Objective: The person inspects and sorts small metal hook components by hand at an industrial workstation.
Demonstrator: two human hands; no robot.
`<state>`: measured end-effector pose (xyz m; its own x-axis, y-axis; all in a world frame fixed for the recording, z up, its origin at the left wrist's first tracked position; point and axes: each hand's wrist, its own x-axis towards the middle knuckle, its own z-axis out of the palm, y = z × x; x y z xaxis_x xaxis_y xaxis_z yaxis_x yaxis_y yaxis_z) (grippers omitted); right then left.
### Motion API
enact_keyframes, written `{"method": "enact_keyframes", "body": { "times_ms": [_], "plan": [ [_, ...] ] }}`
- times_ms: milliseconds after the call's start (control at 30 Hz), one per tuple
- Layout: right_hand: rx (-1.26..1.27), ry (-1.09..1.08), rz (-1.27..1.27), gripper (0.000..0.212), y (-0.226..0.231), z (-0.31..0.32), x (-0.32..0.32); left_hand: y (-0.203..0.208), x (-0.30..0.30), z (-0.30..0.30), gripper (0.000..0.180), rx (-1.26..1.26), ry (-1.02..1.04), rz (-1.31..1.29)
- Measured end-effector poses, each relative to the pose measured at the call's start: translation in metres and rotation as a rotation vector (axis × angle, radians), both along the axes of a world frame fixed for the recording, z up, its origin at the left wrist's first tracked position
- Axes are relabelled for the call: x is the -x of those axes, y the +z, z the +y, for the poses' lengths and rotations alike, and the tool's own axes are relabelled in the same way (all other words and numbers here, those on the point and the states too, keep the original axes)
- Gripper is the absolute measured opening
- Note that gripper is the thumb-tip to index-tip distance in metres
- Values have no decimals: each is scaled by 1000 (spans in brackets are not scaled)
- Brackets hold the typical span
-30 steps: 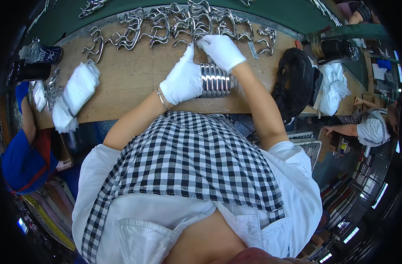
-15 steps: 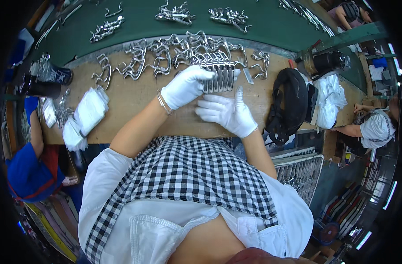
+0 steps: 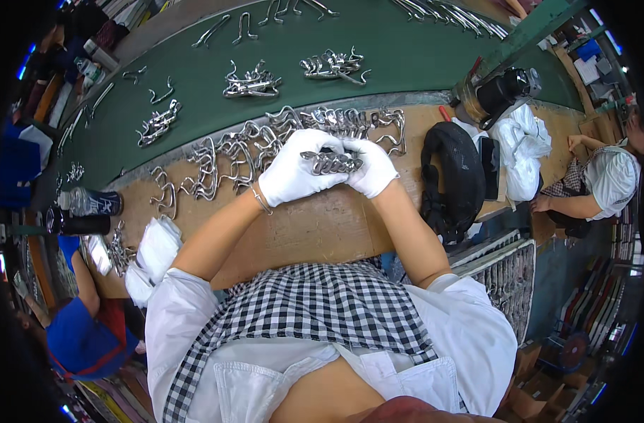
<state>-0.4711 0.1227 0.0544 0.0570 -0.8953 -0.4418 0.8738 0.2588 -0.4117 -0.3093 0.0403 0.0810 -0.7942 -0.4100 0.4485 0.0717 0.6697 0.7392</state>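
Two curled hands (image 3: 292,171) (image 3: 373,168) clasp a bundle of metal pieces (image 3: 329,164)

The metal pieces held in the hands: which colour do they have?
The metal pieces are shiny silver; this shows best in the head view.

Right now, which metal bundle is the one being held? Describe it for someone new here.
Find the brown table, then the white-gloved left hand and right hand above it. Between them is a shiny bundle of metal pieces. Unlike the bent metal parts lying along the table's far edge, it is held up in the hands.
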Motion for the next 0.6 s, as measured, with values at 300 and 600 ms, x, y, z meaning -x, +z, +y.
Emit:
{"method": "enact_keyframes", "body": {
  "times_ms": [300,600],
  "plan": [
    [-3,-161,187,18,10,-37,26,2,22,-42,35,231,19,-122],
    [44,-415,861,25,36,-117,148,-25,53,-114,36,-78,224,-42]
  ]
}}
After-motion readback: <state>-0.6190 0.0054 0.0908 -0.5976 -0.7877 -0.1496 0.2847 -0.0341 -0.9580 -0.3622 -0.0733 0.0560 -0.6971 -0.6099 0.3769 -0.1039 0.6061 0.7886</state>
